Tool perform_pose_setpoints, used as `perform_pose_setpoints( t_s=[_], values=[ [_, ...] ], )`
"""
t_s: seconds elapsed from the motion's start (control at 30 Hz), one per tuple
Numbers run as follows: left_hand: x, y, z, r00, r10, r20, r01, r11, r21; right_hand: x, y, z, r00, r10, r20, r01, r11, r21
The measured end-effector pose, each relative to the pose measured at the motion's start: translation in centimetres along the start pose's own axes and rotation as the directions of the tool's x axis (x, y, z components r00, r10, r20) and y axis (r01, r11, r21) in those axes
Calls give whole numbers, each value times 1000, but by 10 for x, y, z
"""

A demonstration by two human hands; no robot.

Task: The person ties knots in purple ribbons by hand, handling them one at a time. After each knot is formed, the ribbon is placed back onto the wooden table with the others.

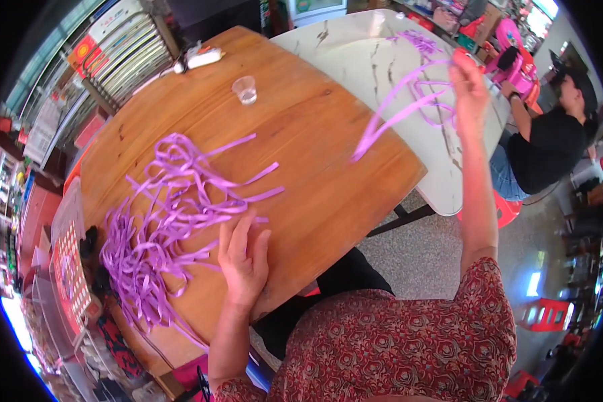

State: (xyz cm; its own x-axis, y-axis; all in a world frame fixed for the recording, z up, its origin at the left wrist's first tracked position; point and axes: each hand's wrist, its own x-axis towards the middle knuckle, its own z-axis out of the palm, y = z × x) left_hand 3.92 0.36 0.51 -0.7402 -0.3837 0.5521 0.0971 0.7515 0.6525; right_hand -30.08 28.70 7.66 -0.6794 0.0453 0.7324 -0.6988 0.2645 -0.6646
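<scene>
A tangled pile of purple ribbons (171,221) covers the left part of the wooden table (301,87), with several loose ends pointing right. My left hand (243,258) is at the pile's right edge, its fingers raised and apart, and I see nothing held in it. Whether its fingertips touch the ribbons I cannot tell. Far to the right, my right hand (470,97) is lifted over the white marbled table with its fingers closed on a purple ribbon (398,114). That ribbon loops leftward, and its ends hang over the wooden table's right side, slightly blurred.
A clear plastic cup (245,90) and a white power strip (202,59) are on the wooden table. More purple ribbons (419,41) lie at the far side of the white marbled table (355,50). A person in black (553,144) sits at the right beside pink bags (516,67).
</scene>
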Motion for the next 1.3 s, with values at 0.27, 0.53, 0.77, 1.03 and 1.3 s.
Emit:
perform_pose_setpoints(
  t_s=[0.27, 0.53, 0.77, 1.03, 1.3],
  values=[
    [6, -8, 6, 997, -77, -9, 77, 997, 5, -46, -23, 34, 912, -332, 243, 379, 907, -184],
    [9, -26, -9, 944, -87, -317, 83, 996, -26, -143, -115, 158, 552, -482, 680, 368, 873, 321],
    [10, -27, -10, 919, -114, -378, 92, 993, -75, -171, -151, 275, 555, -577, 599, 288, 809, 512],
    [13, -34, -5, 922, -98, -375, 54, 990, -127, -182, -151, 355, 513, -599, 615, 489, 793, 364],
    [14, -36, -1, 931, -105, -351, 60, 989, -137, -182, -151, 346, 362, -572, 736, 668, 710, 223]
  ],
)
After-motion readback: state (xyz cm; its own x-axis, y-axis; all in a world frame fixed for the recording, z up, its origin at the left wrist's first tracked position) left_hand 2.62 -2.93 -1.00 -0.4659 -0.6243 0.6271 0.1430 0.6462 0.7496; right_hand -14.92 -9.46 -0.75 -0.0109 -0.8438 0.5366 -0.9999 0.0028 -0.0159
